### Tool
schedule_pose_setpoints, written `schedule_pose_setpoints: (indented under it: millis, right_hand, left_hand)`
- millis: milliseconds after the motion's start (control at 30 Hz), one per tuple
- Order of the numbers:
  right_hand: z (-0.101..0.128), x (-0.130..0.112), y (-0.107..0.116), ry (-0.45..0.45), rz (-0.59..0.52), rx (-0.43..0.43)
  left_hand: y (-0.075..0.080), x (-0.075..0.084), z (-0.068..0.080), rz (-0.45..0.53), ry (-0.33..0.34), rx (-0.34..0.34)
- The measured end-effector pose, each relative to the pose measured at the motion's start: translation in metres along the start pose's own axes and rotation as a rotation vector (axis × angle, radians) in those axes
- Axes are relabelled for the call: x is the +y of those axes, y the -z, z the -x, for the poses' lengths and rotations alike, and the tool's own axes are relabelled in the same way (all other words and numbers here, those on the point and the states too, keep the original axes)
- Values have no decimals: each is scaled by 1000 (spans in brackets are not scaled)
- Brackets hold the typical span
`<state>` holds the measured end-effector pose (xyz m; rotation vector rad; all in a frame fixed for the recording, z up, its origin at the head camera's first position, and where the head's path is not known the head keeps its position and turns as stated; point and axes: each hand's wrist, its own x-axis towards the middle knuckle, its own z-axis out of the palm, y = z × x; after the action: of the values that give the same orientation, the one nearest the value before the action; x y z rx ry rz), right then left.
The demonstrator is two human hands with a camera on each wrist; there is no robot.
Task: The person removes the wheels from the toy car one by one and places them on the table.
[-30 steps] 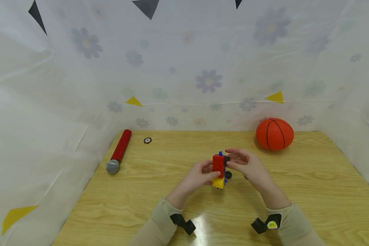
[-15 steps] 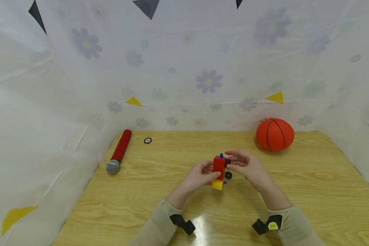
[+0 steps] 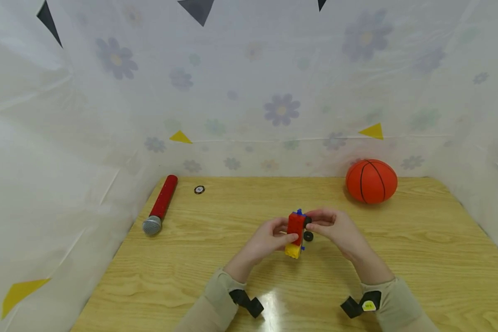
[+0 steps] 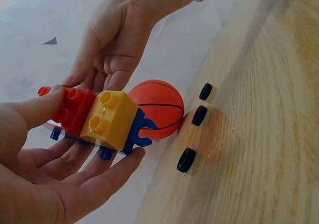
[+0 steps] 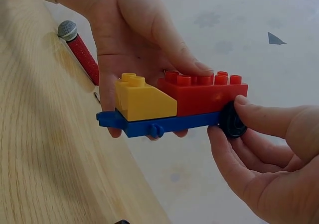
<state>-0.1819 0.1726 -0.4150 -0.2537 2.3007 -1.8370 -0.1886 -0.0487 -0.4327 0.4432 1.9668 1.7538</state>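
Holding the toy block car (image 3: pixel 295 234) above the middle of the wooden table (image 3: pixel 419 258), the left hand (image 3: pixel 266 240) grips it with the thumb laid on the red block (image 5: pixel 204 95) and the fingers curled under the blue base plate (image 5: pixel 159 124). The yellow sloped block (image 5: pixel 142 98) sits on the same base, touching the red block on the end that points toward the person. The car is clear of the tabletop and stands roughly on end in the head view, yellow end down.

The right hand (image 3: pixel 336 228) pinches a black wheel (image 5: pixel 233 120) between thumb and forefinger and holds it against the red end of the blue base plate. The grip is narrow and closed on the wheel; the remaining fingers are loosely curled below it.

Three more loose black wheels (image 4: pixel 199 115) lie in a row on the table just beyond the car. One of them (image 3: pixel 308 236) shows in the head view just beside the car.

An orange basketball (image 3: pixel 371 181) rests at the far right of the table, near the backdrop. A red microphone (image 3: pixel 160 204) with a grey head lies at the far left edge. A small black disc (image 3: pixel 199 189) lies near its handle end.
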Motion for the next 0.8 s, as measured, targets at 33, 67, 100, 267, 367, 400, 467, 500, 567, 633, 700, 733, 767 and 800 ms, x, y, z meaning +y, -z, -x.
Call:
schedule_pose_setpoints:
  millis: [33,67,100,267,367,400,467,500,567,633,700,733,767,800]
  right_hand:
    - [0,0,0,-1,5,0]
    - [0,0,0,1,11,-2]
    - [0,1,0,1,18,-3]
    - [0,1,-1,-1,45,8]
    - [0,1,-1,-11,62,23]
    - [0,1,-1,-13,66,27]
    - [-1,1,-2,-23,71,33]
    - [-1,2,-2,-29,73,36]
    - [-1,2,-2,-37,70,39]
    - [-1,1,-2,-43,67,45]
    - [0,1,-3,-42,64,49]
    - [0,0,-3,-41,63,50]
    - [0,0,-4,-40,62,53]
    - [0,-1,-4,-36,62,53]
  left_hand:
    - [0,0,0,0,0,-1]
    - [0,0,0,0,1,-1]
    - [0,0,0,-1,1,-2]
    - [0,-1,0,-16,2,8]
    - [0,-2,-1,-38,7,21]
    - [0,-2,-1,-47,9,26]
    - [0,-2,-1,-64,11,36]
    - [-1,-2,-1,-75,12,42]
    - [-2,-1,-1,-86,10,55]
    - [-3,-1,-1,-98,9,69]
    - [-4,-1,-1,-104,8,81]
    - [-4,-1,-1,-106,8,87]
    - [-5,0,-1,-112,6,92]
    - [-5,0,-1,-116,7,95]
